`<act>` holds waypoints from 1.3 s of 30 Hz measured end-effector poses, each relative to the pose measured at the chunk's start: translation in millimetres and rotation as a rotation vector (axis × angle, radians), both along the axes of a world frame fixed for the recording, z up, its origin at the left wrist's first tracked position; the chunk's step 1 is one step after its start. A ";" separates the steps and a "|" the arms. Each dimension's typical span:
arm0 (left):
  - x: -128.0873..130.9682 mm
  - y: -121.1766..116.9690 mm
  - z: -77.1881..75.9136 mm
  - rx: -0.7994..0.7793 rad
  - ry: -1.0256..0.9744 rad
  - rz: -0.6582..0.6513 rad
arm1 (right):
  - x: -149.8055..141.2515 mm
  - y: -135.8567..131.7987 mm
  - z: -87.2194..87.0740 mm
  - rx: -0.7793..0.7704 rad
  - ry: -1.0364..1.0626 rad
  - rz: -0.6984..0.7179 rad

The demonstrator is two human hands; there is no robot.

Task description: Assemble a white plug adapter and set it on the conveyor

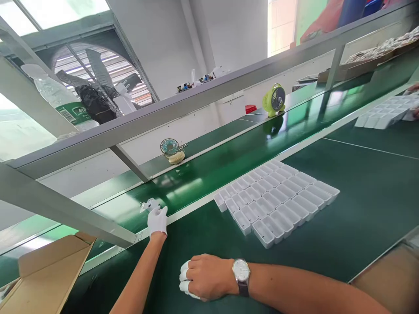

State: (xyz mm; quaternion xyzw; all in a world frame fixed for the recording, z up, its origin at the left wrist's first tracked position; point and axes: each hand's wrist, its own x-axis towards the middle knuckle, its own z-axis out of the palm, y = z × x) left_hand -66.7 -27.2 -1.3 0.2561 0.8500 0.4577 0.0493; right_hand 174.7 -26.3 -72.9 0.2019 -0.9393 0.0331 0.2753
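Two hands are over the green worktop, and only one has anything in it. The left hand (157, 220), in a white glove, reaches to the far edge of the worktop where it meets the conveyor belt (209, 170), and its fingertips are closed around a small white plastic part (149, 204) lying at the belt's near edge. The part looks light and stiff, probably a little slick, and small enough that a fingertip pinch across its sides seems the sensible hold; finer detail is too small to make out. The right hand (204, 277) rests near the front edge of the worktop, curled into a loose fist with white finger covers on its tips and a wristwatch (241, 272) behind it; whether anything sits inside it I cannot tell. A white tray (275, 203) of small empty pockets lies near the middle of the worktop, well apart from both hands. A cardboard box (49, 270) stands open at the left corner.
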 end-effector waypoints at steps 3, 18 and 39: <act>46.2 7.7 -8.4 -0.026 -0.031 -0.330 | -0.5 0.9 -0.6 -0.002 -0.015 0.004; 122.4 35.8 -10.0 -0.294 0.516 -0.816 | 0.3 -1.7 -1.7 0.014 -0.020 -0.021; 30.8 -115.0 -34.2 -0.002 0.474 -0.487 | 6.4 -2.0 -3.6 -0.204 -0.097 -0.104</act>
